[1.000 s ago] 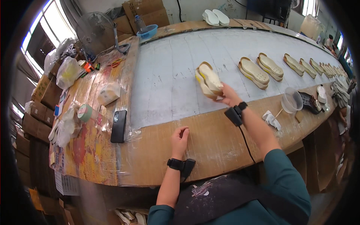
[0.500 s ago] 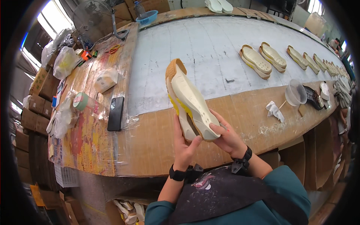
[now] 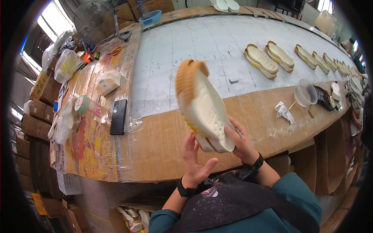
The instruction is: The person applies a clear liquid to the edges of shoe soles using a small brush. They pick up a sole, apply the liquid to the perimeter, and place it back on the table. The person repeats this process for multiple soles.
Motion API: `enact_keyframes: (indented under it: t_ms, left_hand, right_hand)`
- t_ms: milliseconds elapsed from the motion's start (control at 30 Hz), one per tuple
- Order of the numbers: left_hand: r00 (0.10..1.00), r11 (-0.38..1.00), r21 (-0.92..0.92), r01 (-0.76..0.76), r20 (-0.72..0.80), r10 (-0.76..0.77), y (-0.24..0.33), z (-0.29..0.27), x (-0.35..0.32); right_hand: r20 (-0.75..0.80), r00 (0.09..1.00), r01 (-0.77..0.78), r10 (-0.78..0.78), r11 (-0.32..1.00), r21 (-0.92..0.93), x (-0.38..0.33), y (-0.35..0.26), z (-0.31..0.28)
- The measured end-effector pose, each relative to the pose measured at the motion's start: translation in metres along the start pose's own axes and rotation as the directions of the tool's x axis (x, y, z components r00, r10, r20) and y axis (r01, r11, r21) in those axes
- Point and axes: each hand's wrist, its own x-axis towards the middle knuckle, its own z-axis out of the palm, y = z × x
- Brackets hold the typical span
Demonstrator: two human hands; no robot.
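Note:
A thick cream shoe sole (image 3: pixel 211 116) with a tan rim round its heel is raised over the table's near edge, heel up, toe down. A second cream layer with a yellow edge shows behind its toe; I cannot tell whether that is another sole. My right hand (image 3: pixel 241 143) grips the toe end, thumb on the holed upper face. Beside the toe, on its left, my left hand (image 3: pixel 196 165) is open, thumb spread away; its fingertips are close to the sole, and whether they touch it I cannot tell.
Similar soles (image 3: pixel 262 62) stand in a row along the table's right side. Near them are a clear plastic cup (image 3: pixel 305 93) and a crumpled tissue (image 3: pixel 284 112). To the left lie a black phone (image 3: pixel 119 117), a jar with a green lid (image 3: pixel 82 105) and scissors (image 3: pixel 115 51). A fan (image 3: pixel 93 21) stands behind.
The sole has turned, with its tan heel swung toward me and its upper face more in view. My left hand has loosened from the toe and opened; the right still holds on.

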Motion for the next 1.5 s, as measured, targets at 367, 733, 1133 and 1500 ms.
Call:
enact_keyframes:
  t_ms: [367,733,1133,1500]
  left_hand:
    - [0.858,0.669,-0.717,0.198,-0.203,-0.472,-0.006,0.003,0.022]
    - [0.791,0.649,-0.691,0.319,-0.183,-0.584,0.008,-0.002,0.017]
    - [0.824,0.672,-0.700,0.242,-0.216,-0.523,-0.007,-0.005,0.005]
    - [0.782,0.678,-0.650,0.343,-0.203,-0.590,-0.026,-0.027,0.004]
  right_hand:
    - [0.581,0.651,0.701,-0.488,0.096,-0.706,-0.032,-0.017,0.038]
    - [0.359,0.866,0.500,-0.348,0.630,-0.594,-0.022,-0.014,0.046]
    - [0.326,0.912,0.392,-0.247,0.754,-0.527,-0.009,-0.010,0.036]
    - [0.210,0.963,0.264,-0.167,0.720,-0.641,0.010,-0.025,0.000]
